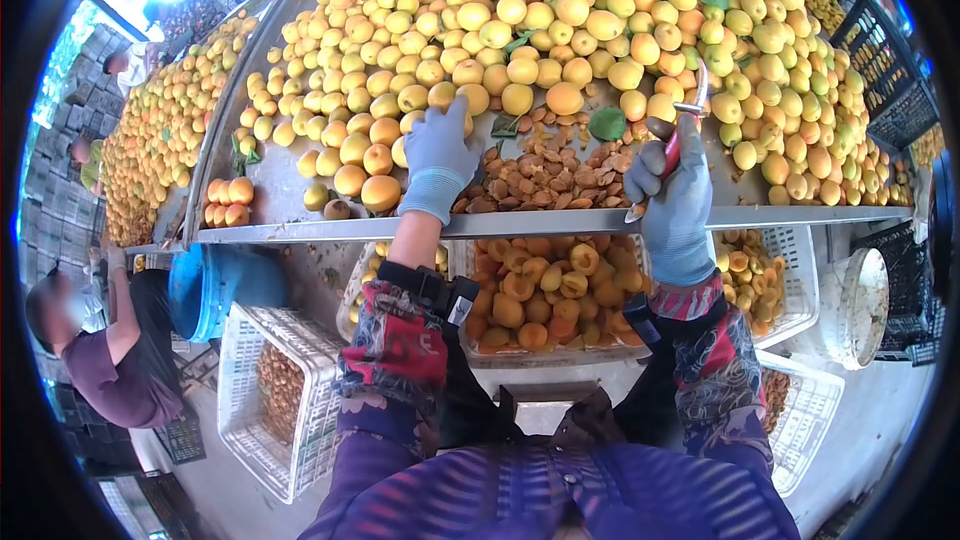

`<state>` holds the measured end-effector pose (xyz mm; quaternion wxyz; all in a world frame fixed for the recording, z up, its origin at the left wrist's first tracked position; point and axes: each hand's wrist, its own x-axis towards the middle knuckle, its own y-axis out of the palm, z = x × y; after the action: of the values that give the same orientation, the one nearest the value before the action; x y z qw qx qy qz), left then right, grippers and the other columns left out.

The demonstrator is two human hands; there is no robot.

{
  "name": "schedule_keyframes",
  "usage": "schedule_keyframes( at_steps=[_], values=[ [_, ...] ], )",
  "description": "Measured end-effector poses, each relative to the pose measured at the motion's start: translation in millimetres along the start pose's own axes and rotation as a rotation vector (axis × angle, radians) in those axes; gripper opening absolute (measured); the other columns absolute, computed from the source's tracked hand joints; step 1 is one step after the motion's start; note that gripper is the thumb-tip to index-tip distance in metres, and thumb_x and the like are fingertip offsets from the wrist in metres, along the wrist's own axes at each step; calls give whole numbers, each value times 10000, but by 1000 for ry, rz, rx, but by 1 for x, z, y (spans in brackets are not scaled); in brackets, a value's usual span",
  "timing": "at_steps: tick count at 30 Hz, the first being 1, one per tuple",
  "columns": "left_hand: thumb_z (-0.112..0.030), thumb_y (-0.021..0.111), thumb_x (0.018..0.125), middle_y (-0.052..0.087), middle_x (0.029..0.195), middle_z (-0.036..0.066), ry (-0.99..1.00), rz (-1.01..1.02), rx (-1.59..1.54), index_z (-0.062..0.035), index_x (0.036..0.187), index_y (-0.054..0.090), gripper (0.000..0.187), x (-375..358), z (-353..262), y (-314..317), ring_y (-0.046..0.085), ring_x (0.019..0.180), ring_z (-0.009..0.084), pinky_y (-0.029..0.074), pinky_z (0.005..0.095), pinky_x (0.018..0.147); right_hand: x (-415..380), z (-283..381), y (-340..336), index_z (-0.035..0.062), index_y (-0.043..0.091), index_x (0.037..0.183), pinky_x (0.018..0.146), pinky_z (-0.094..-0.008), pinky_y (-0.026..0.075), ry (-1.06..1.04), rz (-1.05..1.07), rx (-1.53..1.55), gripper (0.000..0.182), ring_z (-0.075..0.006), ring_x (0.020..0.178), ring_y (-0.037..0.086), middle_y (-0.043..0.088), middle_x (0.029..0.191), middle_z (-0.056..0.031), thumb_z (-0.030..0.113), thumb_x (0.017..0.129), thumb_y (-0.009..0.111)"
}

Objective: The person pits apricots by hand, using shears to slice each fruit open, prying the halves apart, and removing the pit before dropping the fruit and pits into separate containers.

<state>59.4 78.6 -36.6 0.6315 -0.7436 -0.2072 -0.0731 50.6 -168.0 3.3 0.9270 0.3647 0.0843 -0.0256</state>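
My right hand (680, 190), in a grey-blue glove, is wrapped round a knife (673, 152) with a red handle, its curved blade pointing up and away. My left hand (440, 155), gloved the same way, reaches over the metal table's front edge. Its fingers are stretched forward and reach the near side of the yellow apricots (385, 130); I see nothing held in it. Between my hands lies a pile of brown apricot pits (545, 172). Below the edge, in front of my body, stands a crate of halved apricots (545, 290).
A raised metal rim (330, 230) runs along the table front. White crates (285, 340) of pits stand on the floor at both sides. A blue barrel (215, 290) and a seated person (120, 360) are at left, a white bucket (858, 310) and black crates (885, 70) at right.
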Motion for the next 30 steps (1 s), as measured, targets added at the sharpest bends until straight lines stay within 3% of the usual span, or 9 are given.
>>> schedule_keyframes(
  at_steps=[2, 7, 9, 10, 13, 17, 20, 23, 30],
  values=[
    [-224, 710, 732, 547, 1095, 157, 6, 206, 208, -148, 1148, 547, 453, 3, 2, 9, 590, 938, 345, 473, 439, 814, 0, -3, -3, 70, 545, 1008, 436, -258, 271, 6, 19, -22, 392, -86, 442, 299, 408, 601, 23, 440, 983, 416],
    [-165, 685, 756, 603, 1018, 131, -12, 23, -104, -118, 1159, 569, 423, 9, 14, 18, 611, 899, 299, 499, 406, 774, -9, 3, -3, 65, 541, 1014, 422, -233, 323, 60, 213, -138, 416, -85, 439, 362, 455, 602, 7, 454, 986, 396],
    [-159, 657, 808, 626, 1028, 112, -228, 35, -1142, -41, 1146, 561, 371, 7, 8, 4, 631, 839, 236, 508, 354, 732, -15, 4, 0, 65, 540, 1020, 399, -216, 331, 80, 331, -289, 421, -78, 420, 374, 457, 590, 6, 458, 982, 397],
    [-162, 632, 858, 632, 1048, 93, -295, 84, -1447, 18, 1173, 527, 378, 1, -4, -17, 631, 811, 186, 506, 332, 755, -18, 2, -2, 64, 545, 1008, 372, -205, 319, -48, 393, -362, 389, -70, 397, 382, 489, 599, -3, 430, 978, 420],
    [-138, 609, 880, 595, 1099, 99, -235, 275, -2073, 8, 1248, 488, 414, -20, -27, -35, 613, 900, 158, 516, 271, 723, -19, -1, 3, 58, 559, 1000, 373, -198, 317, 45, 369, -436, 354, -60, 396, 392, 523, 614, -11, 391, 975, 440],
    [-134, 615, 875, 584, 1144, 102, -94, 301, -2124, 11, 1318, 439, 498, -33, -53, -46, 610, 943, 166, 524, 278, 746, -24, -1, 3, 62, 578, 1024, 416, -174, 324, -26, 467, -552, 357, -48, 437, 427, 536, 623, -7, 381, 988, 421],
    [-226, 641, 864, 526, 1265, 143, 53, 383, -1864, 4, 1370, 371, 618, -38, -54, -56, 541, 1150, 230, 490, 350, 897, -28, 3, 3, 67, 573, 986, 419, -182, 326, -65, 472, -613, 355, -45, 433, 423, 524, 597, 3, 384, 993, 414],
    [-112, 628, 845, 534, 1237, 123, 128, 400, -1931, 22, 1366, 386, 590, -39, -55, -63, 577, 1045, 179, 517, 280, 809, -30, 8, 5, 64, 566, 921, 422, -189, 323, -60, 465, -636, 348, -37, 437, 416, 508, 572, 15, 378, 990, 433],
    [-121, 628, 851, 552, 1213, 127, 84, 347, -2077, 42, 1365, 370, 598, -38, -54, -56, 566, 1060, 187, 491, 305, 858, -35, 9, 4, 37, 553, 868, 441, -195, 320, -54, 607, -667, 293, -28, 475, 422, 466, 568, 27, 299, 980, 485]
  ],
)
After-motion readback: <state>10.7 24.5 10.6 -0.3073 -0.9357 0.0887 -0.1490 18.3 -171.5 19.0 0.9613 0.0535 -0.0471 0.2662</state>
